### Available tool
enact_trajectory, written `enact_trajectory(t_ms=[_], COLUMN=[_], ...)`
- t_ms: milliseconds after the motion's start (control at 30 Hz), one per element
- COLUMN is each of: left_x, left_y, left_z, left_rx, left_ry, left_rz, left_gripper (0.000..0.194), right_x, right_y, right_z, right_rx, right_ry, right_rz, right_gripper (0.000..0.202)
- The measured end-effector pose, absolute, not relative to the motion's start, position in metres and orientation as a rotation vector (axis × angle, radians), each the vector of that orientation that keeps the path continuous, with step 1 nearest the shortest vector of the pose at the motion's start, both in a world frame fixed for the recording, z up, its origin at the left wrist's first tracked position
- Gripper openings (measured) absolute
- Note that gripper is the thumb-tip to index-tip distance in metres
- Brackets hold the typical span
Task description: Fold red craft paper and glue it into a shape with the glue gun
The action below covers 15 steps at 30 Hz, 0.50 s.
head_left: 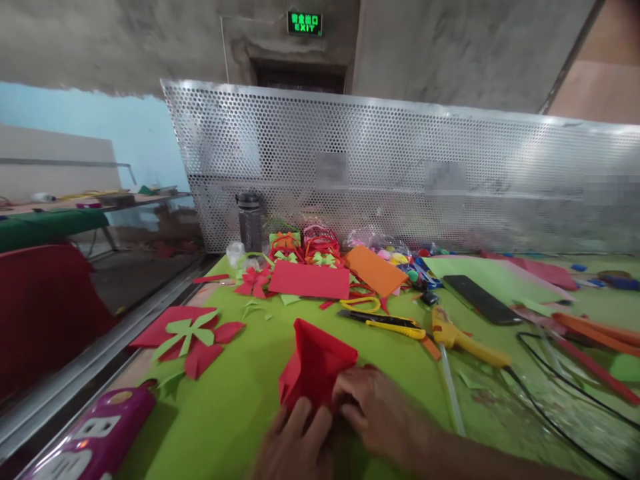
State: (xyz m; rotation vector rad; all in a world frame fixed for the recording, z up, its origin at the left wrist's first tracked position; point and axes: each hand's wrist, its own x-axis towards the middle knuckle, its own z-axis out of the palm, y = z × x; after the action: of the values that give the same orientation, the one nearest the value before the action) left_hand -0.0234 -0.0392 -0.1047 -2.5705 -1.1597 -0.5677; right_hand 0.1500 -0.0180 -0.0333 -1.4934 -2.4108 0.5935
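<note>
A red folded piece, open at the top like a small bag [315, 360], stands on the green table surface [215, 413] in front of me. My left hand [300, 440] is at its near lower edge, its bent fingers pressed on the red material. On the right side, my right hand [370, 407] pinches the near right edge between thumb and fingers. The undersides of both hands and the bottom of the red piece are hidden. Past it lie a black and yellow utility knife [385, 320] and yellow-handled scissors [363, 305].
A yellow glue gun [465, 343] with its cord lies to the right, near a black phone [480, 300]. Red and green paper cutouts [187, 333] and a purple power strip [100, 433] are at left. Behind stand a bottle [249, 223] and a perforated metal panel [400, 153].
</note>
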Motion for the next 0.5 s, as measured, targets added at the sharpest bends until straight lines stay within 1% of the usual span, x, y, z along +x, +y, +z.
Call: enact_trajectory(t_ms=[67,133,233,267,333,433,500], left_x=[-0.018,-0.013,-0.012,-0.013,-0.016,-0.019,-0.019], left_y=[-0.043,-0.049,-0.061,-0.065,-0.070,-0.073,-0.073], left_z=[-0.102,-0.095,-0.075,-0.068,-0.054,-0.042,-0.039], left_rx=[-2.554,-2.545,-2.656,-2.670,-2.748,-2.801,-2.790], left_ry=[-1.186,-1.192,-1.192,-1.253,-1.316,-1.295,-1.274], left_rz=[-0.564,-0.600,-0.582,-0.539,-0.413,-0.329,-0.298], left_gripper=[0.017,0.022,0.061,0.065,0.062,0.055,0.054], right_x=[0.149,0.150,0.153,0.154,0.156,0.157,0.154], right_y=[-0.018,-0.019,-0.019,-0.019,-0.017,-0.014,-0.014], right_z=[-0.029,-0.027,-0.026,-0.026,-0.028,-0.028,-0.024], right_rx=[-1.483,-1.463,-1.441,-1.424,-1.392,-1.401,-1.430], right_ry=[-2.424,-2.428,-2.420,-2.408,-2.395,-2.379,-2.357], right_rz=[0.586,0.580,0.596,0.597,0.587,0.651,0.687], right_gripper=[0.015,0.015,0.014,0.014,0.012,0.014,0.011])
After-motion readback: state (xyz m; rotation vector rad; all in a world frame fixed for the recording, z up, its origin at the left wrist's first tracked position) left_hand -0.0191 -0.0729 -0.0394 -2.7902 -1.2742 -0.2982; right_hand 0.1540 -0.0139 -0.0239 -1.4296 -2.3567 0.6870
